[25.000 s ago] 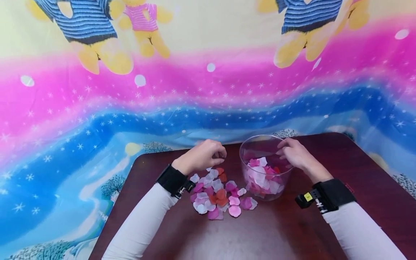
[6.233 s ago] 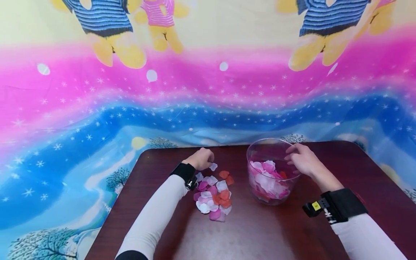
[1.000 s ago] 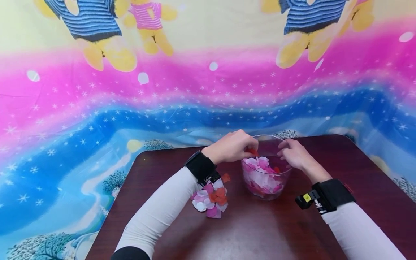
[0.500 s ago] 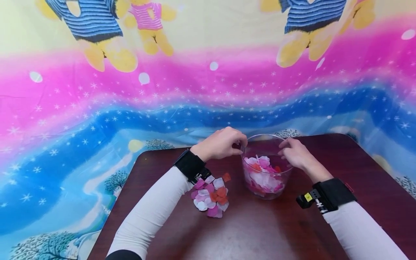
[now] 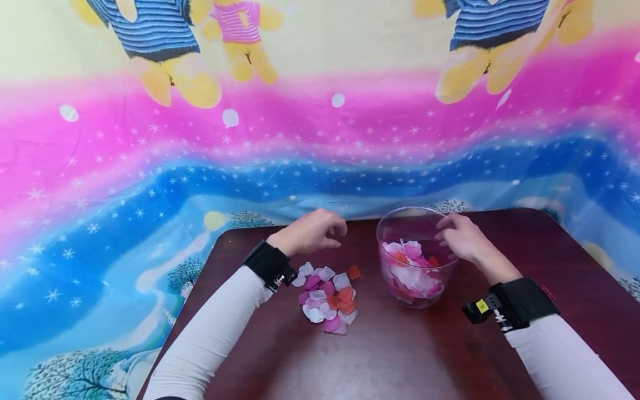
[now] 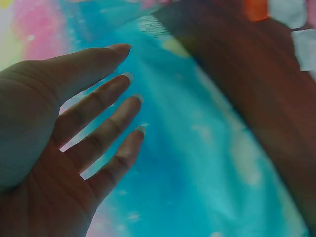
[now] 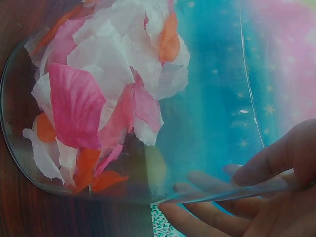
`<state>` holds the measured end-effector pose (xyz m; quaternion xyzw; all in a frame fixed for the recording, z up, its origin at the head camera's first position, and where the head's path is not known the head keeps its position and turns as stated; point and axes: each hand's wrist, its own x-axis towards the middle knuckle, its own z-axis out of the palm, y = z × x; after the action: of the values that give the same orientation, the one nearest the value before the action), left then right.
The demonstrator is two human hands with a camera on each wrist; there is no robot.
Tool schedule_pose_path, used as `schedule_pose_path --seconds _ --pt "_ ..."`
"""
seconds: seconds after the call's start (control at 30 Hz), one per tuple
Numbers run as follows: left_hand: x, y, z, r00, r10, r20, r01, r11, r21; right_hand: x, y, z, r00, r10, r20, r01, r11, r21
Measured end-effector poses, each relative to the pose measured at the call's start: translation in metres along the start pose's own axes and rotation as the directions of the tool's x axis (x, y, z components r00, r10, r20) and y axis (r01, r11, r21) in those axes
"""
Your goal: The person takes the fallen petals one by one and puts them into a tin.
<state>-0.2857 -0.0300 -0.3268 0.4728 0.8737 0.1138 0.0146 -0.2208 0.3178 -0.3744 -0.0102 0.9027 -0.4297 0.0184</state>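
Observation:
My left hand (image 5: 312, 230) hovers over the table's far side, behind a loose pile of artificial flower petals (image 5: 327, 300) in white, pink, magenta and red. In the left wrist view, its fingers and thumb are spread with nothing between them. My right hand (image 5: 465, 239) holds the right side of a clear round container (image 5: 420, 268) at its rim. The right wrist view shows the thumb inside the wall and fingers outside it. Inside, a heap of petals (image 7: 103, 64) in white, pink and orange-red fills the lower part.
The dark red-brown wooden table (image 5: 370, 355) has rounded far corners. Just behind it hangs a cloth backdrop (image 5: 300, 139) with bears and snowflakes. A red petal (image 5: 354, 271) lies at the pile's right edge. Each wrist wears a black strap with a small camera.
The left hand carried a red petal to the container, let it go inside, then drew back left, opening above the pile. The right hand keeps its hold. Over the longer span, the pile has shrunk.

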Motion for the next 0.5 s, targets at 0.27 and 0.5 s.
schedule_pose_path --seconds 0.27,0.5 --pt "0.018 -0.012 0.06 0.984 -0.09 0.155 0.086 0.996 0.028 -0.002 0.001 -0.003 1.0 0.013 -0.004 -0.013 1.0 0.002" --pt "0.035 -0.015 0.099 0.961 -0.137 0.239 0.131 0.99 0.044 -0.001 -0.001 -0.002 1.0 0.019 0.006 -0.019 1.0 0.014"
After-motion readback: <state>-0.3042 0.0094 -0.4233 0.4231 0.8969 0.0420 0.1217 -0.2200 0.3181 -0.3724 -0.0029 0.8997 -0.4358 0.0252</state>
